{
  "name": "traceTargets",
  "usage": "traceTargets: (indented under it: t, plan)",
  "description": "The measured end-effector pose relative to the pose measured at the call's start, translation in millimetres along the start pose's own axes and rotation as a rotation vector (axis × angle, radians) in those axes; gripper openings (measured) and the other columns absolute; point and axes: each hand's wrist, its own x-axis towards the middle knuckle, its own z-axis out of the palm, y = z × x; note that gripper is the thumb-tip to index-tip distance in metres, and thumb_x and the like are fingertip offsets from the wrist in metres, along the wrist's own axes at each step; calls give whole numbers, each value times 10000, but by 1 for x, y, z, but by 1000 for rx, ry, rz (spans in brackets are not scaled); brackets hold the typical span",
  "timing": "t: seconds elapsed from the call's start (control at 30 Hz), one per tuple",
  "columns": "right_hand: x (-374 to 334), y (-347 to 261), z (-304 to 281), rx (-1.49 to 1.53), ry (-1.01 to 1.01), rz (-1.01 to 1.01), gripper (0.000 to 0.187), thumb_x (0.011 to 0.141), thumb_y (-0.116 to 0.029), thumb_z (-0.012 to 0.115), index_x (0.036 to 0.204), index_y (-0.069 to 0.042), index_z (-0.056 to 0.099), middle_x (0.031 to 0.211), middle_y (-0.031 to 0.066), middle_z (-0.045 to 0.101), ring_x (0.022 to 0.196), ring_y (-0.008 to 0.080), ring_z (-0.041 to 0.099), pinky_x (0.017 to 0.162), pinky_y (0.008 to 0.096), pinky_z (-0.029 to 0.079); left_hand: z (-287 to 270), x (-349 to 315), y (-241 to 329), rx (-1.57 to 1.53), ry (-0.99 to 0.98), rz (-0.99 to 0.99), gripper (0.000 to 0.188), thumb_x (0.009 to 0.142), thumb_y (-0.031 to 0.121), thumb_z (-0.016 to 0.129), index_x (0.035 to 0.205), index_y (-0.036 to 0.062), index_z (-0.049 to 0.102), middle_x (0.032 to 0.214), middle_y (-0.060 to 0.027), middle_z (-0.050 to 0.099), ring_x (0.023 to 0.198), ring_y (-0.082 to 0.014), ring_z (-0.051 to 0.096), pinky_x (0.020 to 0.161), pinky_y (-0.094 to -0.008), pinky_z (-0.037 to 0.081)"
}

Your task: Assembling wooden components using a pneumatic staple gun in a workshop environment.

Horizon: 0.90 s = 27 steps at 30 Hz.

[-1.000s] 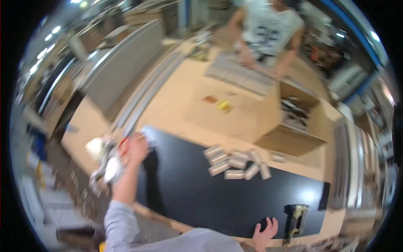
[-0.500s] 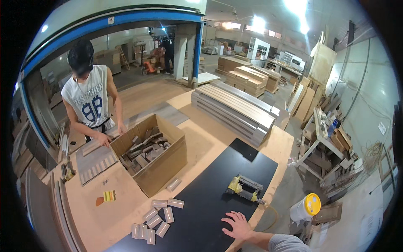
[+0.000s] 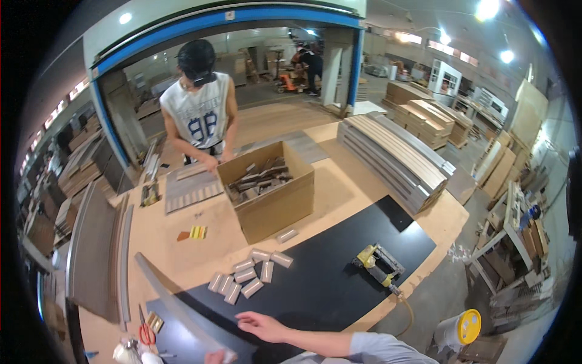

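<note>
A long grey strip of board (image 3: 182,300) slants over the left end of the black panel (image 3: 327,267), blurred by motion. Its near end is in my left hand (image 3: 216,357), which shows only in part at the bottom edge. My right hand (image 3: 264,327) reaches left across the panel, fingers stretched out with nothing in them, close to the strip. Beyond it lie several small wooden blocks (image 3: 245,275), each with a pale line along it. On the panel's right part rests a yellow and black nail gun (image 3: 377,264) with a hose.
A cardboard box (image 3: 276,209) of wood offcuts stands mid-table, with a person (image 3: 200,109) working behind it. Stacked boards (image 3: 394,161) lie at the far right. Red-handled scissors (image 3: 147,333) are near left. A white bucket (image 3: 451,332) with a yellow lid stands on the floor.
The view has swung left. My right hand has moved left across the panel, away from the nail gun. My left hand and the grey strip have come into view.
</note>
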Motion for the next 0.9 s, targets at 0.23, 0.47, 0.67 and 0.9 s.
traceTargets:
  t: [0.23,0.47,0.67,0.9]
  plan:
    - [-6,-48,50,-278,-263,110,881,975,-581,709,1655,-137,368,1402,218,667,1159,324,708,1001,398,541,150,-51,-9,60,85,78,307,995,117,703,1251,-42,647,1095,-86,737,950,-161,688,805,-329,543]
    - [-95,-46,-80,-709,-249,-50,667,904,-546,782,1460,-208,634,1318,112,729,1190,343,700,1027,464,548,178,-46,66,-431,61,-167,485,1121,387,490,1459,49,570,1372,-101,653,1240,-247,637,990,-446,564]
    - [-158,-16,-188,-1091,-32,-203,576,877,-482,806,1393,-259,678,1121,29,715,1076,274,691,930,465,522,183,-28,64,-671,191,-74,544,1078,375,630,1478,22,527,1405,-135,625,1182,-273,657,940,-468,575]
    - [-162,-8,-238,-1217,256,-286,532,865,-497,810,1322,-237,731,1275,7,724,1255,248,618,1075,468,432,177,-14,5,-116,7,-517,527,1075,496,615,1099,-17,735,959,-122,778,743,-254,747,696,-384,620]
